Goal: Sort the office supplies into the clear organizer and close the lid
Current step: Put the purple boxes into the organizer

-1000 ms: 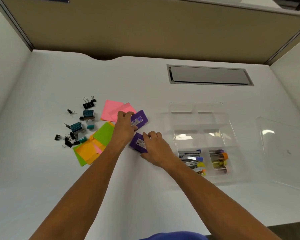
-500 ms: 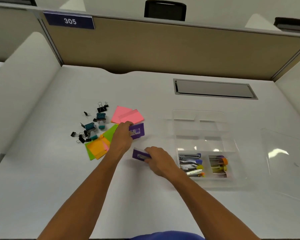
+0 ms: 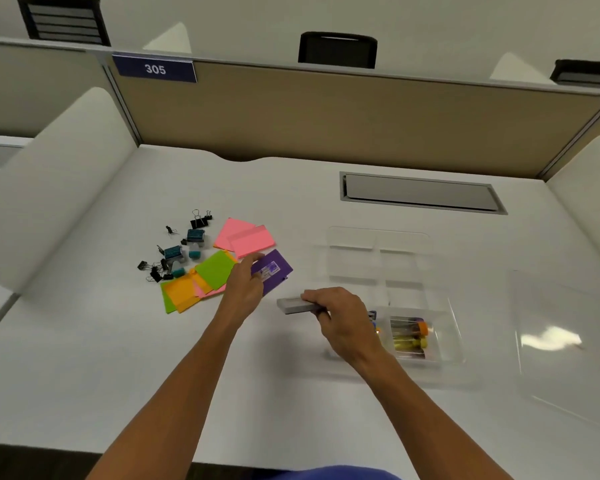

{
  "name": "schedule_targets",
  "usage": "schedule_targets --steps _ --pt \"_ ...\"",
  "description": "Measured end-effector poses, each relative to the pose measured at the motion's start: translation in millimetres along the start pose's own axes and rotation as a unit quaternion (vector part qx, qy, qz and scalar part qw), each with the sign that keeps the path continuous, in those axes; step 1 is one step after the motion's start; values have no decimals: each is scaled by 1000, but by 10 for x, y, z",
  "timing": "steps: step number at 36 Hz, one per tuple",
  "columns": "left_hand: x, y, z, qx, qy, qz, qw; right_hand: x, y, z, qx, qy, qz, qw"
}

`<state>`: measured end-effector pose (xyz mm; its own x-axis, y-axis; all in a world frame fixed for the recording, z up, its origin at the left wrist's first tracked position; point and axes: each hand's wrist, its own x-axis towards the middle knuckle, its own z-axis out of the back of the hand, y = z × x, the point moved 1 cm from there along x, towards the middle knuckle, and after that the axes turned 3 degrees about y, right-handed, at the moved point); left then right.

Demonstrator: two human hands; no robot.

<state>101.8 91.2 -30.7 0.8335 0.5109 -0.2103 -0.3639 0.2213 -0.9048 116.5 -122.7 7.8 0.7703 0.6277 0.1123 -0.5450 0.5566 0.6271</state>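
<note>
White desk point(image 3: 84, 358): right hand point(image 3: 343, 318) pinches a blurred grey box point(image 3: 293, 305), left hand point(image 3: 245, 289) grips the purple box point(image 3: 274, 270), half hidden.

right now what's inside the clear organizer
The clear organizer holds capped tubes in its near right compartment. The right hand covers most of the near left one. The far compartments look empty.

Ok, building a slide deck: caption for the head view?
Right hand lifts a small box toward the clear organizer; left hand grasps the purple box.
</note>
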Motion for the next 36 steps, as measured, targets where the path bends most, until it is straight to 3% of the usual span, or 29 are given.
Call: schedule_targets --steps 4,9,19,36 --pt "-114 -152 -145 -34 1 -19 999 -74 -136 135 2 -18 -16 1000" --pt "-164 -326 -287 5 7 -64 998 -144 -340 262 3 -50 -55 997" --pt "-192 -478 -552 103 89 -97 986 -145 -665 377 -9 -126 -98 987" --pt "-144 -581 -655 90 66 -77 991 228 -917 164 -105 32 -126 986"
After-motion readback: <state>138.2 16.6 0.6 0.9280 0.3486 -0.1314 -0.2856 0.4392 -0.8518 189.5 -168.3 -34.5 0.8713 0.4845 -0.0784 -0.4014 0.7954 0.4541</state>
